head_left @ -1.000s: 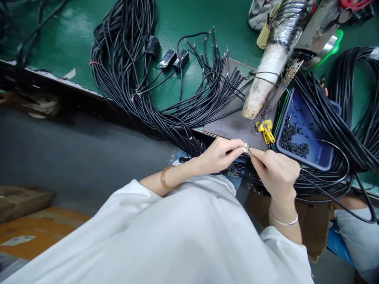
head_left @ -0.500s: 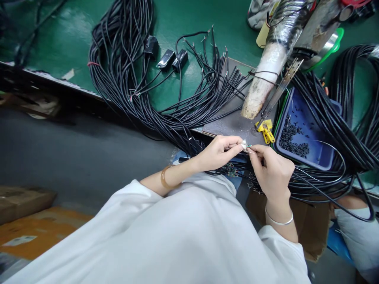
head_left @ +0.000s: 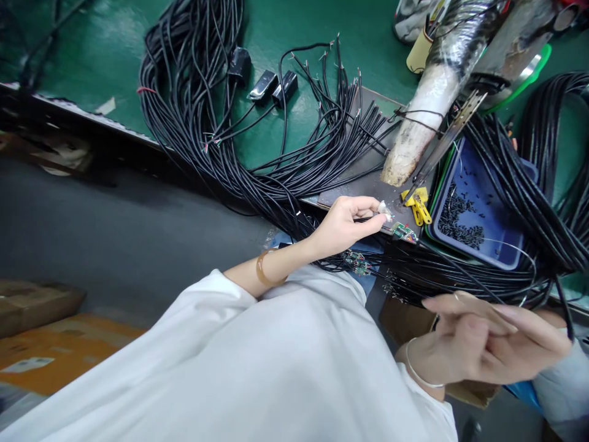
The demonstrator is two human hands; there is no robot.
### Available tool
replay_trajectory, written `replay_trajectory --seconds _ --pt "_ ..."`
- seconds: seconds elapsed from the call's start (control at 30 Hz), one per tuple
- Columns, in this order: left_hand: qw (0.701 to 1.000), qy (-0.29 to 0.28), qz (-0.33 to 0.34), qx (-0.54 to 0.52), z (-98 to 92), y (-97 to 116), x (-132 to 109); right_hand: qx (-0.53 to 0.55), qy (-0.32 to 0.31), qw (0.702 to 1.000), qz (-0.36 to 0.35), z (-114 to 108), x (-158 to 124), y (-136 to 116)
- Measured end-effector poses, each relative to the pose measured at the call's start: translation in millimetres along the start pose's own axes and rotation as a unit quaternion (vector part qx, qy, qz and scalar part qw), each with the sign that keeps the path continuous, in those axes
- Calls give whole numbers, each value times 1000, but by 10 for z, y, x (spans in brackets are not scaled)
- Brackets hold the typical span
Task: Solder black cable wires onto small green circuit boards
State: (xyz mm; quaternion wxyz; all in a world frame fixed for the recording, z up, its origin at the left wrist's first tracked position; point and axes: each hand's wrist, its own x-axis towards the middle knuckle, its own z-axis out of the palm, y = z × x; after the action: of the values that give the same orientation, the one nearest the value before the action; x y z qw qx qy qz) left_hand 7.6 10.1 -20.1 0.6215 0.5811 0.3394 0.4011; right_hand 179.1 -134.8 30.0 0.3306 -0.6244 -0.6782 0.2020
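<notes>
"Circuit board, small, green and rectangular (head_left: pixel 404 231): where is it?"

"At the near edge of the grey-brown flat mat (head_left: pixel 356 194), just beyond the fingertips of the left hand (head_left: pixel 344 227). I can't tell whether they touch it."

"What is each hand doing?"

"The left is narrowed to a pinch, thumb and fingers on a crumpled white scrap (head_left: pixel 385 212). The right hand (head_left: pixel 490 344) is blurred and well apart from the board, its fingers loosely curled; I can't tell whether it holds anything."

"How would you do this part well?"

"I judge it to be fine work around the board, so I'd keep the pinch light and the left wrist steady. Coloured bits, probably wire ends, show on the board; I'd avoid dragging those. The slotted metal rod (head_left: pixel 444 147) points down near the yellow plastic clips (head_left: pixel 419 209). It looks like a soldering iron, so I'd treat its tip as hot and keep the fingers clear."

"And the right hand?"

"I'd bring it back slowly, without snagging the thick black cables (head_left: pixel 432 273) alongside."

"Any brand or writing?"

"None I can read. The orange-brown cardboard box (head_left: pixel 92 344) carries a white paper label (head_left: pixel 26 364), but its print is too small to make out."
</notes>
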Motion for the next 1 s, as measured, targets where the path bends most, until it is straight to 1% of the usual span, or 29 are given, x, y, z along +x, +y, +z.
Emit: replay_trajectory --seconds 0.03,0.1,0.13,0.17,0.27,0.37,0.47,0.57,0.67,0.73,0.83,1.0 --pt "1000 2 4 -4 6 -10 10 10 51 999 14 43 -9 -6" --pt "1000 8 13 -18 22 -32 24 20 185 982 30 139 20 -11" --pt "999 11 17 -28 30 -42 28 15 236 971 31 188 54 -5" --pt "999 14 22 -36 39 -51 30 3 264 964 23 234 98 9" --pt "998 18 31 -45 58 -53 26 -53 269 961 -43 369 266 88" --pt "998 23 29 -45 71 -33 17 -104 282 948 -109 507 445 181" --pt "998 43 17 -48 78 -25 13 -122 290 940 -128 600 576 231" --pt "997 48 13 -57 78 -36 14 -85 284 950 -100 582 648 224" --pt "998 34 12 -59 74 -38 23 -19 237 971 -38 465 701 196" --pt "998 19 8 -64 72 -22 37 8 200 980 -13 376 737 186" --pt "997 3 3 -73 72 20 67 43 165 985 -3 286 789 187" --pt "997 -1 -15 -76 66 59 99 81 159 984 7 265 847 203"
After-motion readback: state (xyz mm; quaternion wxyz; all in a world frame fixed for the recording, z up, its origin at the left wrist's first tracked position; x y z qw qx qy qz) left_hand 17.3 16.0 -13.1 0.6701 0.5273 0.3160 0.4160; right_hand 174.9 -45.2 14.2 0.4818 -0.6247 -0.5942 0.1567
